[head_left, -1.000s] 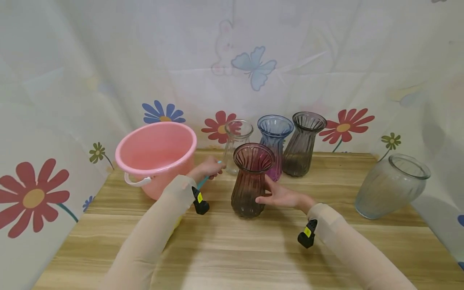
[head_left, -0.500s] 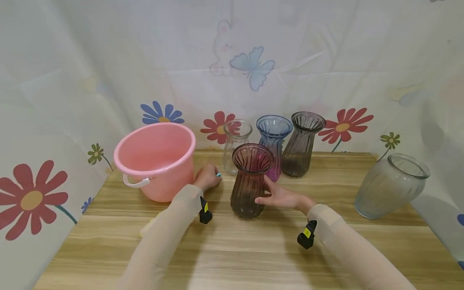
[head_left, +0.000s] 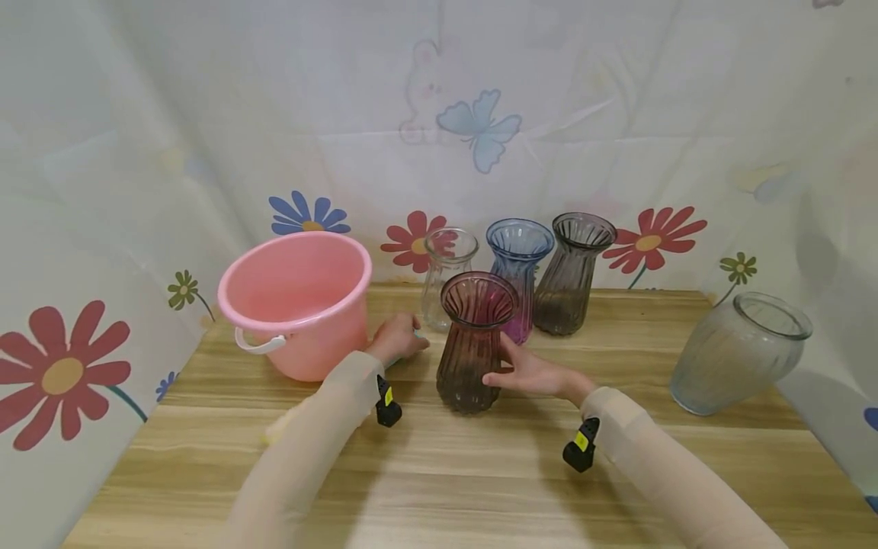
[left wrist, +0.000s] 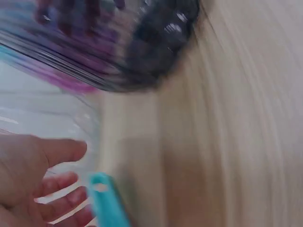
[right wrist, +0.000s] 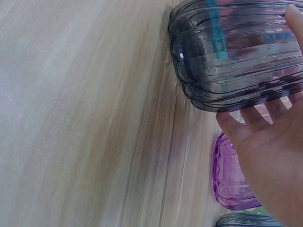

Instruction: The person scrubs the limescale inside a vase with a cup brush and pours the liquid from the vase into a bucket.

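Near edge: a pale yellow piece (head_left: pixel 276 432) lies partly hidden by the left sleeve (head_left: pixel 312 450). Beyond, the left hand (head_left: pixel 399 340) has fingers loosely spread beside a turquoise handle (left wrist: pixel 110 204), thumb apart from it; finger contact unclear. Right hand (head_left: pixel 538 372) holds the purple-grey vase (head_left: pixel 468 362), upright, between thumb and fingers. Step, as judged: vase steadied, handle not yet gripped; next move calls for a firm hold on it (a nudge could tip the glass). Surface: wood-grain table (head_left: pixel 439 496). Pink bucket (head_left: pixel 325 347) stands left, frosted vase (head_left: pixel 737 358) right; clear vase (head_left: pixel 437 293), blue-and-magenta vase (head_left: pixel 519 255), grey vase (head_left: pixel 568 293) behind. Farthest: pale flowered backdrop (head_left: pixel 309 99).
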Available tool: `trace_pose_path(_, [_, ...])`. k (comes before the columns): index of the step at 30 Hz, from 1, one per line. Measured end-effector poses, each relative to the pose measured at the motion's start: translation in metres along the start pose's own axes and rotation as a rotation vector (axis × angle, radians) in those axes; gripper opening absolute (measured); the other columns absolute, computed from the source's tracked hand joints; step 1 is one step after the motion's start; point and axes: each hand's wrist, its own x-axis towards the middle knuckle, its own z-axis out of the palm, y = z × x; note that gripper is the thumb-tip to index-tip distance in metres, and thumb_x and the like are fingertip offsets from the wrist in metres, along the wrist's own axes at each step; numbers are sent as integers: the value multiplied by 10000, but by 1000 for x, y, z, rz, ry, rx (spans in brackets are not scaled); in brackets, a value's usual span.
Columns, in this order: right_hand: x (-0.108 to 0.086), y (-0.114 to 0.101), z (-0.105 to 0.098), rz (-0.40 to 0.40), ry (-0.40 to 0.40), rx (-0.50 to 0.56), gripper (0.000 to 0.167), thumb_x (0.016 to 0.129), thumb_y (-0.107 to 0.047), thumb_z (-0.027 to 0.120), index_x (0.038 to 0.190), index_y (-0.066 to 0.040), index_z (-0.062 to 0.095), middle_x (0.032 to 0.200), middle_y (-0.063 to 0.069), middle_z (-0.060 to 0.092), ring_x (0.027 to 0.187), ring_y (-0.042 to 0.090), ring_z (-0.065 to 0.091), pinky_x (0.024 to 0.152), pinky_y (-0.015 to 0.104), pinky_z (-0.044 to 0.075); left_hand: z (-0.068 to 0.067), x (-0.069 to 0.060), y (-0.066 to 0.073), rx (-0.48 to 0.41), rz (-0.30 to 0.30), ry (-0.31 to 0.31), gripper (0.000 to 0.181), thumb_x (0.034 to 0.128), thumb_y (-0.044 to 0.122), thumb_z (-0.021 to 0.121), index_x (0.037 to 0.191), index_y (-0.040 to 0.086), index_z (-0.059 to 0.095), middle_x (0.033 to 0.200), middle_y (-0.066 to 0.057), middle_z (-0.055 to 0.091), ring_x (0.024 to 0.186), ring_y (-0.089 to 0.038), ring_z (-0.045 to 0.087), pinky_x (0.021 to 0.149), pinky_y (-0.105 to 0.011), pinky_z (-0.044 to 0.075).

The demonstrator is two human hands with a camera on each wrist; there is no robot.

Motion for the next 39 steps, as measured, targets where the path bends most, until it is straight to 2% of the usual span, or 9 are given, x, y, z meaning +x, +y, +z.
trace_pose_path(5, [1,2,0,9,9,6,893,864,-200,628,1475,-122,-18,1504,197,173,1382,337,187,1059,478,288,-27,-18,17,-68,115,-12,378,800,263,664,1107,59,584,1128,-106,601,999,-243,576,835,-378,475])
trace_pose_path(10, [0,2,1,5,13,-14,876,870,-218,619,1477,-137,-7,1503,186,187,1379,329,204,1051,468,309,-70,-54,33,-208,235,-17,373,842,238,617,1167,76,536,1152,-95,595,1023,-223,584,851,-363,493])
trace_pose_path(14, [-1,0,2,-25,17,-36,872,873,-195,613,1472,-110,-15,1497,207,181,1372,350,212,1043,477,317,-109,-78,31,-242,321,25,368,860,218,606,1187,72,520,1120,-90,603,1010,-222,597,851,-360,501])
trace_pose_path(16, [-2,-1,3,-31,28,-47,897,862,-191,628,1471,-103,-25,1501,211,162,1363,368,224,1037,483,321,-128,-89,24,-238,325,64,356,869,211,599,1188,73,522,1131,-96,599,1014,-234,595,852,-372,504])
trace_pose_path(23, [2,-4,9,-35,95,-111,980,823,-269,673,1474,-145,-49,1519,158,125,1352,354,254,1040,508,307,-181,-112,-22,-235,225,251,380,898,252,565,1227,69,513,1182,-130,572,1085,-310,553,903,-459,461])
trace_pose_path(27, [5,-4,12,-48,128,-91,997,799,-252,701,1473,-141,-25,1516,146,142,1358,330,248,1052,516,280,-195,-121,-55,-223,107,371,421,914,323,517,1230,46,510,1224,-184,543,1114,-368,530,883,-500,465])
trace_pose_path(31, [9,-4,17,-72,186,-116,1093,757,-290,738,1467,-124,-76,1522,178,82,1370,344,200,1066,529,241,-201,-125,-88,-270,-26,445,514,912,379,480,1292,34,456,1289,-228,476,1162,-413,475,877,-526,459])
trace_pose_path(36, [13,-6,24,-95,268,-117,1131,729,-276,764,1468,-209,-90,1532,134,60,1376,331,193,1063,541,238,-200,-124,-121,-305,-126,446,559,920,337,457,1365,9,372,1363,-260,396,1216,-444,404,910,-560,415])
trace_pose_path(39, [14,-5,25,-115,291,-113,1114,729,-254,766,1469,-239,-66,1532,108,82,1377,313,203,1060,541,246,-200,-122,-136,-347,-150,399,585,929,306,438,1391,-28,308,1370,-290,373,1155,-412,461,866,-444,484])
